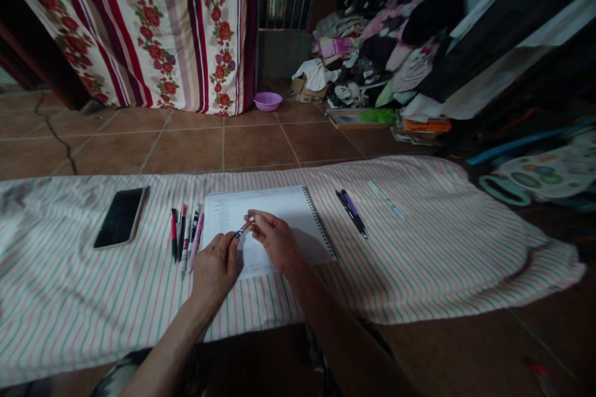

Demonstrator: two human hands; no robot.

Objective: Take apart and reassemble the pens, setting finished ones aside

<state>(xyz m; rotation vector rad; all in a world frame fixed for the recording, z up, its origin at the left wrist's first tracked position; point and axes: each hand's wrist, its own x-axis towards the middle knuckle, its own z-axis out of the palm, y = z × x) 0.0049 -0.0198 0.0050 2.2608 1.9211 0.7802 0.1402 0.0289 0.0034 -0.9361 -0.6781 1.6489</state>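
Over a spiral notebook point(279, 198) lying open, both hands meet on one slim pen point(244, 227) patterned in blue, white and orange. My left hand point(218, 258) grips its lower left end with closed fingers. At the upper right end, my right hand point(272, 237) pinches it between thumb and fingers. Left of the notebook lies a row of several pens, among them a red and black pen point(174, 236) and a pink pen point(196, 242). To the right rest a black pen point(351, 214) and a purple pen point(349, 203) side by side, with a pale pen point(387, 200) beyond them.
A dark-screened phone point(120, 217) lies at the left on the striped cloth point(433, 242). Behind the cloth are floor tiles, a purple bowl point(267, 101) and a floral curtain point(186, 31). Clothes point(372, 43) are piled at the back right.
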